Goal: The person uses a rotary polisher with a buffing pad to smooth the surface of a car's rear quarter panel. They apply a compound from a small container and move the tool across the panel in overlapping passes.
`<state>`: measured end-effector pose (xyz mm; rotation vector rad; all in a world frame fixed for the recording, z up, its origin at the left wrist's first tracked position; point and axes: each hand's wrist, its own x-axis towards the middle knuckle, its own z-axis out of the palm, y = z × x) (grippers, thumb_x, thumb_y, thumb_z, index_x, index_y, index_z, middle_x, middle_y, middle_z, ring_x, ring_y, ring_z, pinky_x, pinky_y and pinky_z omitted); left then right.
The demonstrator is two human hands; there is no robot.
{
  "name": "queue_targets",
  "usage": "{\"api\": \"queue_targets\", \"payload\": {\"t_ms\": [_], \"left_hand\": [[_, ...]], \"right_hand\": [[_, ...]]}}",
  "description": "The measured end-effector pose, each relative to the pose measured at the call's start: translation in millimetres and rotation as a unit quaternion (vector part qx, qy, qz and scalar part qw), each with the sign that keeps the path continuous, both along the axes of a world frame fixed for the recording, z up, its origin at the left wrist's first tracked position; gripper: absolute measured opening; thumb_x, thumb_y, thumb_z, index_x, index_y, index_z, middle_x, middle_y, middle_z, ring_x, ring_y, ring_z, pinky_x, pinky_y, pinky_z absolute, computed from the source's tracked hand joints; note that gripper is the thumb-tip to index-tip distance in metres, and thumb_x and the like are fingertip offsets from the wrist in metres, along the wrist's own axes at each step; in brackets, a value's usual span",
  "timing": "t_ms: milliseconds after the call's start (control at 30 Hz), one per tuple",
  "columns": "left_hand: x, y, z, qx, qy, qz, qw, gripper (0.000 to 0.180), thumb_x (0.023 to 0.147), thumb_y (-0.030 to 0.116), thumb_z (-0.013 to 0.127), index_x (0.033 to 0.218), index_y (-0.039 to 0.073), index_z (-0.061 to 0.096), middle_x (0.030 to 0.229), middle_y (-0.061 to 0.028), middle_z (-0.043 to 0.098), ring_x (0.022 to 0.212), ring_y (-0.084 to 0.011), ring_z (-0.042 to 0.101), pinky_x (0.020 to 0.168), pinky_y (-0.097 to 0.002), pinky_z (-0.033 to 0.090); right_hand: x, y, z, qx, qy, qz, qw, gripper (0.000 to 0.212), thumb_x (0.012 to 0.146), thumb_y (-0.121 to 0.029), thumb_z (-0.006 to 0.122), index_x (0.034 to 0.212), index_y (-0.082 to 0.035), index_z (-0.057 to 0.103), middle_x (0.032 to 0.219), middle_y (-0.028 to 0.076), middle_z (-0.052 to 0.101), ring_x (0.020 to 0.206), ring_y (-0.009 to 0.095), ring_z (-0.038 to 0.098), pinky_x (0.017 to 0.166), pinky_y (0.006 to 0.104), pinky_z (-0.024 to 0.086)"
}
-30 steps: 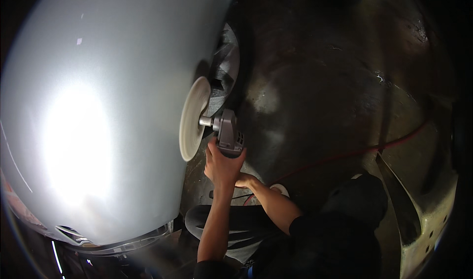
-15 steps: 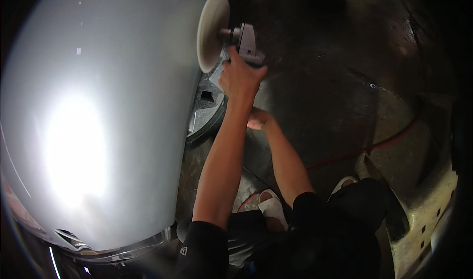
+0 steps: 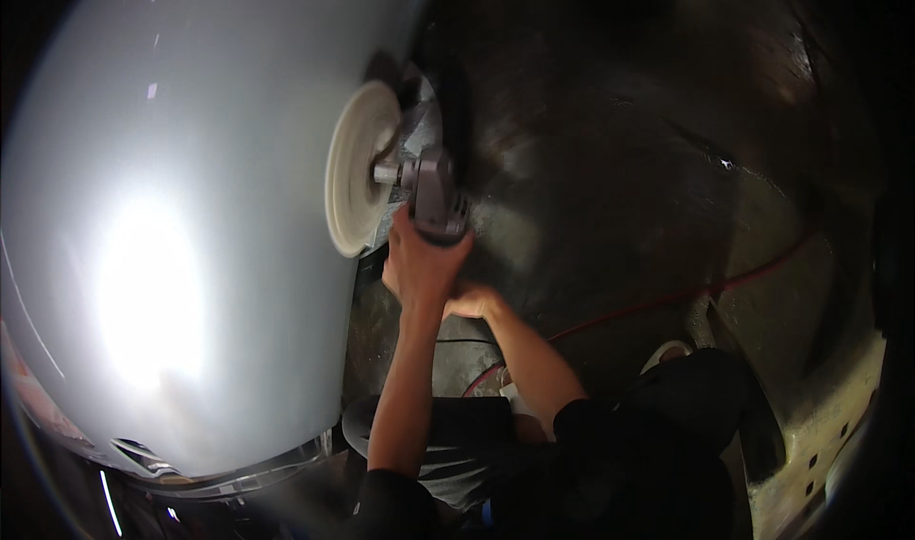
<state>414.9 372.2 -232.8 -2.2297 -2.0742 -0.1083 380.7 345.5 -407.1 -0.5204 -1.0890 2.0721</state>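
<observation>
My left hand (image 3: 426, 262) is wrapped round the body of a rotary polisher (image 3: 436, 197), close behind its grey head. Lower down and partly covered by the left wrist, my right hand (image 3: 469, 302) is closed round the rear of the same tool, whose grip there is hidden. The round, pale polishing pad (image 3: 345, 183) stands on edge at the right side of a silver-grey car body panel (image 3: 257, 283), its face against or very near the surface. Motion slightly smears the pad.
Beyond the panel's edge part of a wheel (image 3: 419, 130) shows. A red hose (image 3: 658, 302) snakes across the dark, wet-looking floor (image 3: 610, 206). Bright lamp glare (image 3: 152, 292) covers the panel's lower left. My legs (image 3: 691, 402) are bent beneath my arms.
Both hands have brought the polisher nearer to me and a little left along the panel's side. The pad now faces more toward the camera, and my grip stays on the tool.
</observation>
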Motion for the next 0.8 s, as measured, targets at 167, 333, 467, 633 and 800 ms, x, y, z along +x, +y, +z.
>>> {"api": "queue_targets", "payload": {"t_ms": [167,333,467,633,800], "left_hand": [[-82,-66,-2,0.016,-0.002,0.061,0.998,0.088,0.061,0.046,0.088,0.131,0.011,0.047,0.114,-0.0161,0.066,0.1,-0.0371,0.068,0.08,-0.0486,0.055],[-93,-82,-11,0.031,-0.026,0.08,0.996,0.087,0.06,0.045,0.089,0.129,0.011,0.048,0.113,-0.0149,0.067,0.097,-0.036,0.069,0.079,-0.0486,0.056],[-46,-38,-15,0.013,-0.059,0.048,0.997,0.09,0.061,0.046,0.087,0.134,0.012,0.045,0.119,-0.0194,0.066,0.106,-0.0387,0.066,0.086,-0.048,0.053],[56,46,-14,-0.028,-0.105,-0.065,0.992,0.094,0.061,0.05,0.083,0.136,0.01,0.043,0.113,-0.0218,0.067,0.103,-0.0402,0.067,0.083,-0.0495,0.054],[103,74,3,-0.001,-0.119,-0.081,0.99,0.094,0.061,0.046,0.083,0.136,0.01,0.041,0.104,-0.0258,0.067,0.095,-0.0436,0.068,0.083,-0.05,0.055]], "right_hand": [[-79,-63,-3,0.019,0.042,0.034,0.998,0.115,0.06,-0.021,0.091,0.152,0.004,0.027,0.155,0.023,0.038,0.146,0.035,0.033,0.119,0.0423,0.03],[-84,-81,-13,0.005,0.056,0.056,0.997,0.099,0.061,-0.018,0.091,0.144,0.005,0.041,0.142,0.02,0.052,0.136,0.032,0.046,0.113,0.0402,0.038],[-68,-44,-52,-0.06,0.058,-0.041,0.996,0.095,0.059,-0.007,0.084,0.144,0.003,0.042,0.135,0.016,0.057,0.129,0.028,0.05,0.109,0.0392,0.041],[41,58,-75,-0.166,0.235,-0.075,0.955,0.076,0.072,-0.011,0.085,0.138,-0.003,0.048,0.133,0.005,0.057,0.12,0.02,0.056,0.096,0.0399,0.049],[103,90,-52,-0.027,0.219,-0.116,0.969,0.079,0.074,-0.022,0.088,0.14,-0.005,0.049,0.135,0.001,0.055,0.124,0.019,0.052,0.102,0.0404,0.045]]}}
